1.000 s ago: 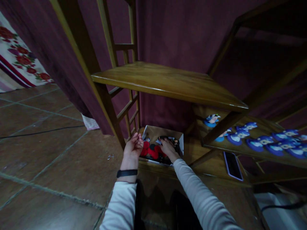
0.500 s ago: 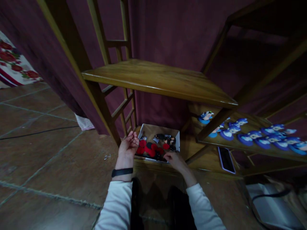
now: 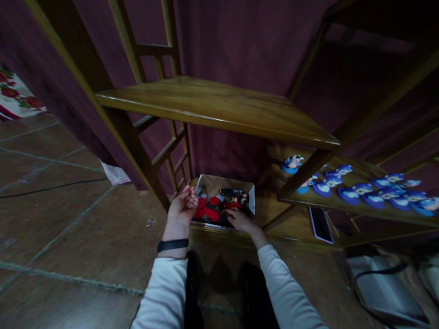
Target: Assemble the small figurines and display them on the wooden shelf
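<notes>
A small white cardboard box sits on the lowest shelf of a wooden rack, filled with several red and dark figures. My left hand rests at the box's left edge, fingers curled together; what they hold, if anything, is hidden. My right hand reaches into the box's front right corner, fingers down among the dark figures; its fingertips are hidden.
A wide wooden shelf juts out above the box. To the right, a lower shelf carries several blue figures. A phone lies face up on the bottom shelf. A black cable crosses the tiled floor at left.
My right hand drew back from the middle of the box to its front edge, then went in again at the front right. The left hand stayed at the box's left edge.
</notes>
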Demonstrator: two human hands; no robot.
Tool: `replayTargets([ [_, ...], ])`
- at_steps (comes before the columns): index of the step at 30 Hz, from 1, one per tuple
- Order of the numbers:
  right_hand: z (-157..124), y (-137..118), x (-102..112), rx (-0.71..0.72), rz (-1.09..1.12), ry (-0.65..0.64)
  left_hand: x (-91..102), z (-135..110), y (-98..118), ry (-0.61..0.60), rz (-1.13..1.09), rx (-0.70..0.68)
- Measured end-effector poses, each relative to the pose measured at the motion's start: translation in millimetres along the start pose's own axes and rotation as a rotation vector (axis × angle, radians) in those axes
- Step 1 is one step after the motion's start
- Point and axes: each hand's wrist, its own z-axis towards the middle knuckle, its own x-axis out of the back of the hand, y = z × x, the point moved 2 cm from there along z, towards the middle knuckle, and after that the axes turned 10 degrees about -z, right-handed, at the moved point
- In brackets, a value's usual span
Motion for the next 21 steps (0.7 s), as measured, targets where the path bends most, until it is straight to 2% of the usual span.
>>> replayTargets([
  [3, 4, 13, 15, -0.111, 0.060, 0.174, 0.8, -1, 4, 0.000, -0.011, -0.015],
  [5, 3, 22, 26, -0.171, 0.142, 0.233, 1.1, -2, 6, 0.006, -0.019, -0.013],
  [6, 1, 25, 29, -0.179, 0.175, 0.206, 1.2, -2, 7, 0.013, -0.022, -0.009],
  [8, -3, 28, 30, -0.156, 0.196, 0.074, 1.2, -2, 7, 0.023, -0.025, -0.005],
  [11, -11, 29, 19, -0.141, 0.109, -0.164, 1.6, -2, 8, 0.020, -0.023, -0.005],
  [13, -13, 31, 9, -0.176, 0.032, -0.219, 2.7, -1, 8, 0.007, -0.016, -0.005],
  [17, -8, 33, 1, -0.135, 0.021, -0.095, 5.0, 2, 7, -0.019, 0.000, -0.007],
  [21, -4, 31, 19, -0.115, 0.018, 0.100, 3.1, -1, 6, -0.005, -0.005, -0.021],
])
